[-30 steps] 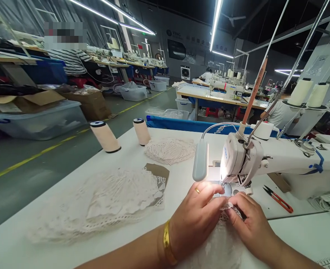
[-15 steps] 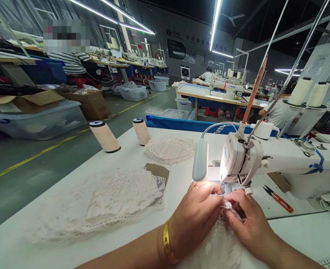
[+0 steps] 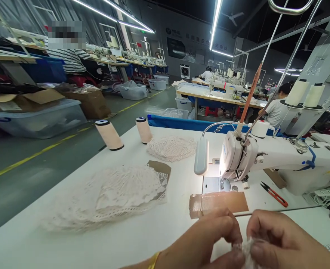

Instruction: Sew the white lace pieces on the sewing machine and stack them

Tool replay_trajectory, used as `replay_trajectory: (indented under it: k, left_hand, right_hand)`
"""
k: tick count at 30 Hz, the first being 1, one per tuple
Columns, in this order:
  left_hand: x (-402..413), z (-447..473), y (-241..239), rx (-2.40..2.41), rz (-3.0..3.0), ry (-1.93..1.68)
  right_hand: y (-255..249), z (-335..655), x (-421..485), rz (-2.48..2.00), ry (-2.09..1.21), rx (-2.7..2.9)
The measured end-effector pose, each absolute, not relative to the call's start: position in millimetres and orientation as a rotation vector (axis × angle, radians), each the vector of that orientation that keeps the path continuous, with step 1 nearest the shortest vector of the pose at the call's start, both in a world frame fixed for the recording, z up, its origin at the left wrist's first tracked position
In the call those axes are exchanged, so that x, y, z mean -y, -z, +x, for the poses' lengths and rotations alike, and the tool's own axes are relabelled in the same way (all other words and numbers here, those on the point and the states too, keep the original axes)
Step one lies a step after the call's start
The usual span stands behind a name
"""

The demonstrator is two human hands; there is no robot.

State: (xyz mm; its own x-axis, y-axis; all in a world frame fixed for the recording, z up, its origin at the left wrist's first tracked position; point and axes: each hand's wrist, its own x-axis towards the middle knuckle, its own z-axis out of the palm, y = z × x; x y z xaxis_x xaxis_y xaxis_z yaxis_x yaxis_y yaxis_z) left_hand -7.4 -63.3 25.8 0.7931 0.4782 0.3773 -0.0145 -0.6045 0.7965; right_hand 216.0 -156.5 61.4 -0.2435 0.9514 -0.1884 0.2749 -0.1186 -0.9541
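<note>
Close to the camera at the bottom edge, my left hand [image 3: 209,239] and my right hand [image 3: 282,239] both pinch a small piece of white lace [image 3: 244,250] between their fingertips; most of the lace is hidden by the fingers. Behind them stands a white sewing machine [image 3: 265,158] with its lamp [image 3: 201,160] lit over the needle plate [image 3: 218,184]. A brown taped patch [image 3: 218,203] lies on the table just in front of the needle.
A heap of white lace pieces [image 3: 120,194] lies to the left, a smaller heap [image 3: 172,147] farther back. Two thread cones [image 3: 108,134] stand near the table's far edge. Red snips [image 3: 274,194] lie right of the needle. Other people sit at distant sewing tables.
Both hands pulled the lace back from under the needle toward me, uncovering the needle plate and the brown patch. The view shifted slightly.
</note>
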Motion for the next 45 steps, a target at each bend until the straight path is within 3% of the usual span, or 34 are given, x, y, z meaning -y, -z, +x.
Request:
replay_trajectory:
  k: [4,8,16,21,23,26,32,45]
  left_hand:
    - [46.1,6.7,-19.3,-0.816,2.247,-0.452]
    - [23.2,18.7,-6.6,-1.049,2.483,-0.426]
    - [16.0,10.9,13.6,-0.582,2.833,-0.935]
    - [13.8,12.9,20.4,-0.536,2.817,-1.061]
    - [13.3,13.8,21.9,-0.549,2.820,-1.059]
    - [13.3,13.5,21.1,-0.571,2.827,-1.023]
    - [14.1,10.7,15.3,-0.638,2.832,-0.931]
    - [8.3,14.9,15.2,-0.685,2.897,-0.901]
  right_hand:
    - [-46.2,213.2,112.8,-1.596,-1.140,1.690]
    - [-25.2,202.2,73.4,-1.886,-0.689,1.894]
    - [-14.0,198.7,70.4,-1.970,-0.439,1.955]
    - [-2.0,208.3,90.6,-1.740,0.353,2.182]
    - [0.6,207.8,97.3,-1.512,0.521,2.217]
    - [4.6,205.4,98.8,-1.306,0.421,2.232]
    - [11.1,215.0,86.3,-1.403,0.143,2.300]
    - [16.7,221.5,78.7,-1.520,0.147,2.225]
